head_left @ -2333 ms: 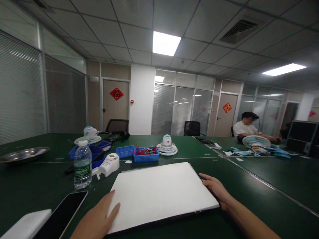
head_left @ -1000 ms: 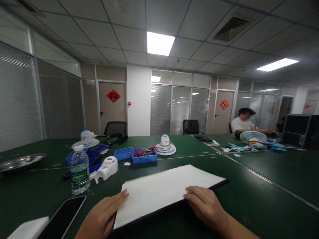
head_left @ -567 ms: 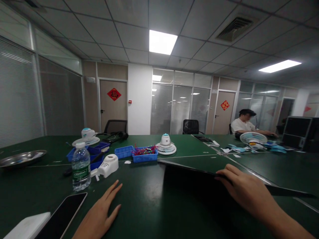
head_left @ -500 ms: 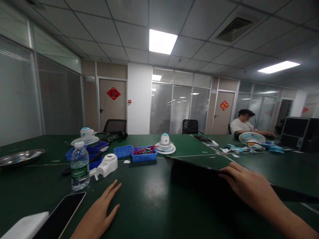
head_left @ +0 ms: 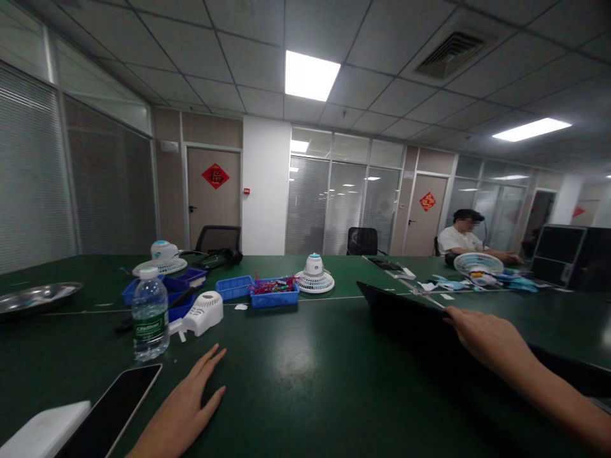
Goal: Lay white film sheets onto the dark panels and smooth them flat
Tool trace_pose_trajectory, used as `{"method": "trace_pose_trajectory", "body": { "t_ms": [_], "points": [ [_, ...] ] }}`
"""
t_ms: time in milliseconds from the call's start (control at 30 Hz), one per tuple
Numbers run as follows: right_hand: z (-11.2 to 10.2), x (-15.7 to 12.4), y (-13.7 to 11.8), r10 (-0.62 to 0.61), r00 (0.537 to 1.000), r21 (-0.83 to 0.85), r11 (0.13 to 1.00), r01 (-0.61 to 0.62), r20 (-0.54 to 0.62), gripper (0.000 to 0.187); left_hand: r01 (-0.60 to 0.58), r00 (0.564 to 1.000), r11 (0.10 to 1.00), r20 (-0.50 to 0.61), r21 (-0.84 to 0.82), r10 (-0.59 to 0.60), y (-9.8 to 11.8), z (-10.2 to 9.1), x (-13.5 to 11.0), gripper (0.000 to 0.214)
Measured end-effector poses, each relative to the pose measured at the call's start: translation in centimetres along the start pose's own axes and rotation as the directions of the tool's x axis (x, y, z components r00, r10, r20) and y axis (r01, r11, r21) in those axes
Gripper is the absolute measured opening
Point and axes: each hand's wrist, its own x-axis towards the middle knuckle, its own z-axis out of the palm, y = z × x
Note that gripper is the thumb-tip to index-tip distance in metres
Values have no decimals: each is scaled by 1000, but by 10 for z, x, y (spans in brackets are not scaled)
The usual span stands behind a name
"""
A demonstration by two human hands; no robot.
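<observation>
My right hand (head_left: 496, 343) grips the near edge of a flat board (head_left: 405, 312), which shows only its dark underside and is held tilted above the green table (head_left: 305, 375) at the right. My left hand (head_left: 184, 407) lies flat on the table with fingers stretched out, holding nothing, just right of a black phone (head_left: 112, 410). A white fan housing (head_left: 203, 313) and a water bottle (head_left: 149, 315) stand a little beyond the left hand.
A white box (head_left: 42, 436) lies at the near left. Blue trays (head_left: 272, 294) with coloured bits, two small fans (head_left: 314, 277) and a metal dish (head_left: 38, 296) sit farther back. A person (head_left: 461, 238) sits at the far right by another fan (head_left: 477, 264) and a black monitor (head_left: 558, 254).
The white board lay flat under both hands; my right hand lifted and swung it over to the right, dark side showing. My left hand let go and rests flat on the table.
</observation>
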Motion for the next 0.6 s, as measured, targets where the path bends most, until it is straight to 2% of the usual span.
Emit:
{"method": "trace_pose_trajectory", "body": {
  "t_ms": [167, 367, 467, 600],
  "points": [
    [-6, 3, -1, 19, 998, -16, 1000, -18, 53, 34, 11, 1000, 1000, -1, -16, -11, -1, 0, 0, 63],
    [-7, 4, 0, 31, 998, -9, 999, -31, 54, 31, 16, 1000, 999, -12, -35, -17, -1, -2, -1, 64],
    [-10, 3, -1, -24, 1000, -22, 999, 24, -8, 34, 20, 1000, 999, -14, -48, -20, -1, -3, -2, 65],
    [-23, 6, -5, -130, 976, -24, 992, 127, -176, 41, 25, 1000, 999, -5, -37, -25, -3, -2, -2, 66]
  ]
}}
